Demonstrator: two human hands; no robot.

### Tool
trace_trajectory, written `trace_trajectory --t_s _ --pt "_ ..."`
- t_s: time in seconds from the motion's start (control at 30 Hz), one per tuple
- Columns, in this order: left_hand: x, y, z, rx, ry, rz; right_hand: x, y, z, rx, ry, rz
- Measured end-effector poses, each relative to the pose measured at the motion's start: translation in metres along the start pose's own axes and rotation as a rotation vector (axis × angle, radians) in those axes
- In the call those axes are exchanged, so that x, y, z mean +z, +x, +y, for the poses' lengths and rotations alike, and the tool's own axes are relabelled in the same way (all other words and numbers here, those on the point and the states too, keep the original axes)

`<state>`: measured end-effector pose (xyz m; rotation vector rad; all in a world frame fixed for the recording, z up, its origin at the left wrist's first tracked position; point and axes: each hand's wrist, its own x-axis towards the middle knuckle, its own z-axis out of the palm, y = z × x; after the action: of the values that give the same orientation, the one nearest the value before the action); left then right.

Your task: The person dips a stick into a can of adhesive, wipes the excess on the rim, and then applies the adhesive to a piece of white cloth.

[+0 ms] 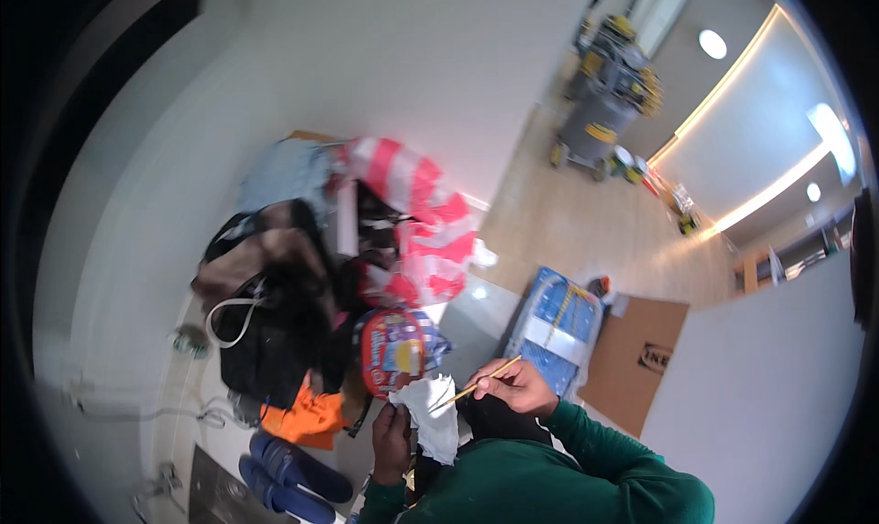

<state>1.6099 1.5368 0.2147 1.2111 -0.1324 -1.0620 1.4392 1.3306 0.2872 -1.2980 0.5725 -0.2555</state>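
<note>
My left hand (392, 442) is closed on the edge of a crumpled white sheet (438, 432), which looks like paper or tissue. In my right hand (520, 388) a thin yellow stick (497, 370), like a pencil or a fine brush, is pinched between the fingers. Its lower end points down to the left and meets the sheet or lies just over it; I cannot tell which. Just beyond the sheet is a red package (389, 352) with a colourful print.
Beyond my hands lie a black bag (275, 332), a red-and-white striped plastic bag (435, 240) and an orange bag (307, 419). Blue slides (293, 469) rest at the lower left. A blue wrapped package (554, 327) and a cardboard box (638, 359) stand right; a grey vacuum (591, 121) farther off.
</note>
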Motion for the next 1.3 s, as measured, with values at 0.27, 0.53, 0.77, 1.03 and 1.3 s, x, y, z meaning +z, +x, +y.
trace_trajectory --t_s 0.27,0.53,0.77,1.03,1.3 --pt "0.134 0.071 -0.013 -0.073 0.265 -0.545 -0.096 -0.045 0.025 -0.081 0.336 0.386" --pt "0.285 0.132 -0.025 -0.163 0.499 -0.926 -0.197 -0.096 0.07 -0.095 0.952 0.649" --pt "0.393 0.171 -0.046 -0.19 0.535 -1.162 -0.265 -0.108 0.072 -0.231 1.213 0.656" --pt "0.475 0.253 -0.065 -0.285 0.564 -1.227 -0.359 -0.068 0.066 -0.407 1.247 0.694" --pt "0.571 0.416 -0.105 -0.646 0.424 -1.043 -0.516 0.008 -0.008 -0.362 0.508 0.893"
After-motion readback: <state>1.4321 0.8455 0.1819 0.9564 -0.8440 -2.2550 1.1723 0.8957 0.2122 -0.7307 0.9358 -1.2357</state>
